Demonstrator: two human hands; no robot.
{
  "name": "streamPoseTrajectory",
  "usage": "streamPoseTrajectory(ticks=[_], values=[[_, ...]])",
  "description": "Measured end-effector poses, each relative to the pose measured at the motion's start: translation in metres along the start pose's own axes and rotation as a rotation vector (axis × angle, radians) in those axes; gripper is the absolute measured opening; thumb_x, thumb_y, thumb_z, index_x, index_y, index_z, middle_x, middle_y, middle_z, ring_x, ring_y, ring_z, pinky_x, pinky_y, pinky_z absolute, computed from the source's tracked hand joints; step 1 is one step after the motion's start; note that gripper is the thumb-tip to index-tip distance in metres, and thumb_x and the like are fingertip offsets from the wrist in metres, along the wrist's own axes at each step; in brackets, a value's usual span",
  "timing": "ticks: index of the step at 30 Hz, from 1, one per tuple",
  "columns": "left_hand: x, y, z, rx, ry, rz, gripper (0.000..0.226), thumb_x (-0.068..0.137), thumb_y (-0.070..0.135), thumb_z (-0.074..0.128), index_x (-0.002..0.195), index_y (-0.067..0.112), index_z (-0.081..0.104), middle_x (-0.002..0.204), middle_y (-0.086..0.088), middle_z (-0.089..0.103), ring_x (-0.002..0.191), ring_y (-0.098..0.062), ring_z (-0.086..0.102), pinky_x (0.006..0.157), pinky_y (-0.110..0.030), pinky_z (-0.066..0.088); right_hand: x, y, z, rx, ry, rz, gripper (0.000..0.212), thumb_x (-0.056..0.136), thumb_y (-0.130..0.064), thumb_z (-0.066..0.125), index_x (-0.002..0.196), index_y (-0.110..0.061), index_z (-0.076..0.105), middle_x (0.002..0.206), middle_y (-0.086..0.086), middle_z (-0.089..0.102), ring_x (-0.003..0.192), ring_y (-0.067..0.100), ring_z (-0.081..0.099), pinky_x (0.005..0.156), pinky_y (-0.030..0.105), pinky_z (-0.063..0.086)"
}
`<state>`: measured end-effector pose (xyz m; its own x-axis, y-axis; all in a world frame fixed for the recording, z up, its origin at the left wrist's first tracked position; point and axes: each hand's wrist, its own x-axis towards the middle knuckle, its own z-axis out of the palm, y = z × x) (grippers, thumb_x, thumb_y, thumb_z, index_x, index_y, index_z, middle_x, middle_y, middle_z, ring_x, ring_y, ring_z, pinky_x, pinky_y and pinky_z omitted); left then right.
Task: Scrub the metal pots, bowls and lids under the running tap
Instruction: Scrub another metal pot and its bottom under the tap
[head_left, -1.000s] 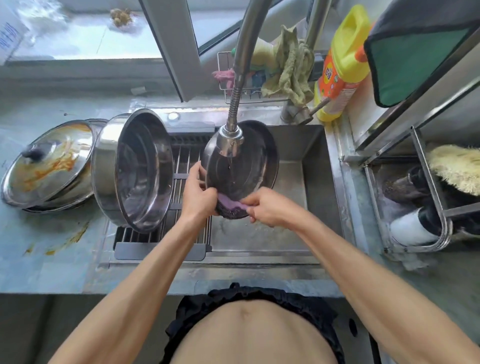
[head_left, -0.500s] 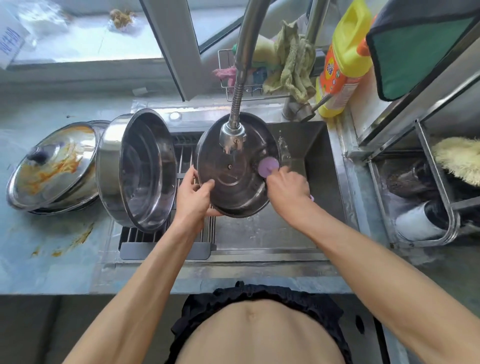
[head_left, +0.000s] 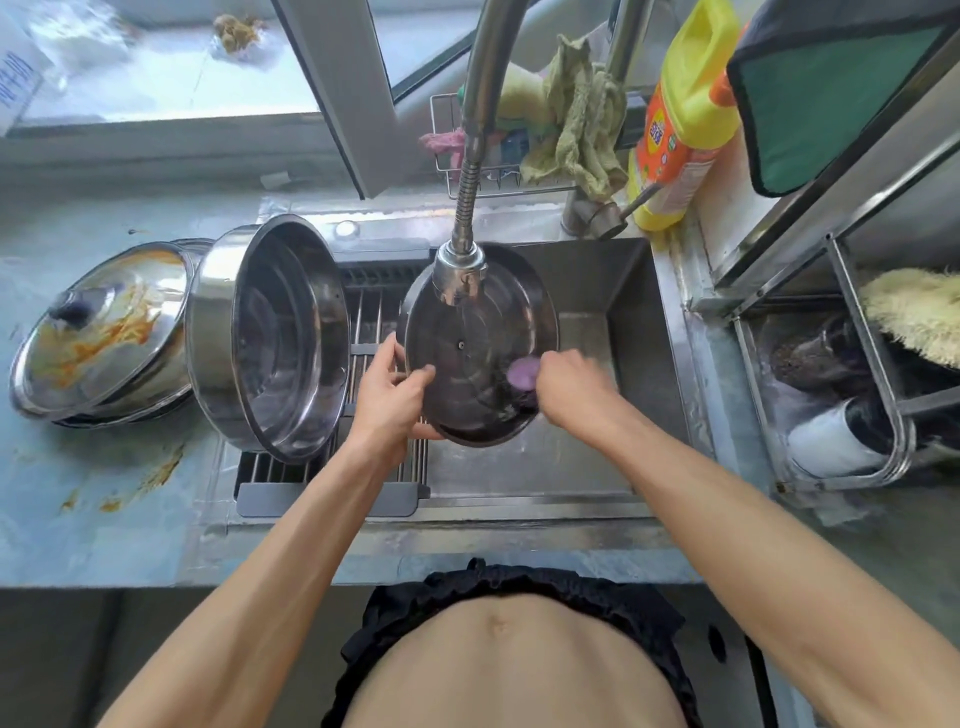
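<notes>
Lid (head_left: 467, 364) tilted over sink (head_left: 623, 291), tap (head_left: 460, 275) head blocking its top. Left hand (head_left: 389, 395) gripping rim, right hand (head_left: 566, 384) pinching purple pad (head_left: 522, 375) against it. One pot (head_left: 270, 338), one dirty lid (head_left: 98, 332) left.

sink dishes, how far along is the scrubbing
Done, apparently: the big pot lies on its side on the rack, looking clean. In hand: the left hand holds a lid under the tap while the right hand rubs it with a purple scrubber. Left: the sauce-smeared lid on the counter.
</notes>
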<state>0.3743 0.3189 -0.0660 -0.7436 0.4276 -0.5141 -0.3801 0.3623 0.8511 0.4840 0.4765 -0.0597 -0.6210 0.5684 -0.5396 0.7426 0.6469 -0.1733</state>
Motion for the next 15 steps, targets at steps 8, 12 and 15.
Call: streamPoseTrajectory(ticks=[8,12,15], values=[[0.008,0.002,0.001,-0.051,0.103,-0.015,0.028,0.088,-0.009,0.048,0.115,-0.002,0.05,0.106,-0.018,0.067,0.086,-0.026,0.073,0.05,-0.047,0.059,-0.007,-0.007,0.006,-0.051,0.05,-0.061,0.039,0.093,-0.002,0.043,0.129,-0.008,0.059,0.12,0.019,0.062,0.109,0.039,0.061,0.084,0.039,0.048],[0.014,-0.002,0.004,0.009,0.111,0.007,0.015,0.094,0.003,0.058,0.097,0.007,0.044,0.103,-0.032,0.056,0.081,-0.028,0.066,0.051,-0.049,0.059,-0.017,-0.026,0.019,0.282,-0.112,-0.196,0.03,0.088,-0.006,0.053,0.111,-0.011,0.071,0.107,0.017,0.07,0.101,0.036,0.064,0.083,0.037,0.055],[0.01,-0.005,0.001,-0.036,0.045,-0.042,0.021,0.104,0.025,0.058,0.103,0.007,0.047,0.101,-0.015,0.061,0.071,-0.022,0.071,0.05,-0.045,0.059,-0.016,-0.027,0.019,0.438,-0.073,-0.258,0.033,0.091,-0.011,0.056,0.118,-0.022,0.072,0.113,0.009,0.072,0.107,0.029,0.065,0.092,0.034,0.053]])
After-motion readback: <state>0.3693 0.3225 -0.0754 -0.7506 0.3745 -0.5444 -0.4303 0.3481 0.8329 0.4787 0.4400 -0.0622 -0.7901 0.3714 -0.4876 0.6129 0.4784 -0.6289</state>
